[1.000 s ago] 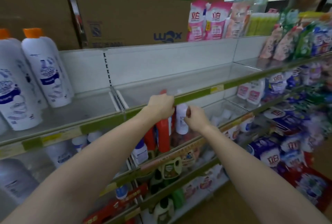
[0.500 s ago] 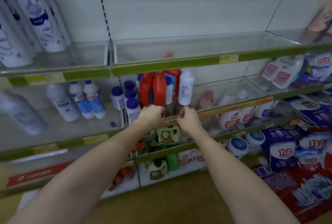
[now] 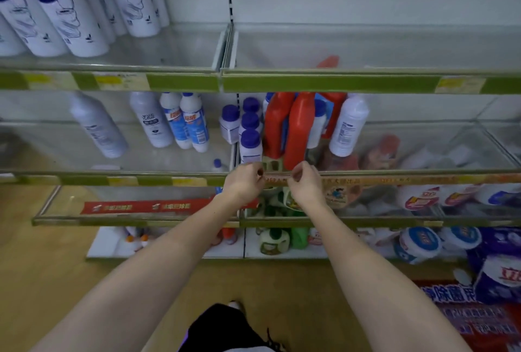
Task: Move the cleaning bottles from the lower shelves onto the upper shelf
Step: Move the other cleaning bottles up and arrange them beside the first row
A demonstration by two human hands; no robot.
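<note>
Two red bottles (image 3: 298,131) stand on the second shelf, flanked by a white bottle with a printed label (image 3: 349,126) and small white bottles with purple caps (image 3: 250,143). My left hand (image 3: 244,181) and my right hand (image 3: 306,181) are side by side at that shelf's front rail (image 3: 394,179), just below the red bottles. Both have their fingers curled, and nothing shows inside either hand. The upper shelf's right bay (image 3: 366,50) holds no bottles on its floor.
Tall white bottles with blue print (image 3: 70,4) fill the upper shelf's left bay. White and blue-labelled bottles (image 3: 191,123) stand on the second shelf's left side. Green jugs (image 3: 272,239) and tubs (image 3: 417,243) sit on the lowest shelves. Boxes are stacked on the floor at right.
Both hands have dropped from the upper shelf's front rail to the second shelf's rail. The view has tilted down and moved closer.
</note>
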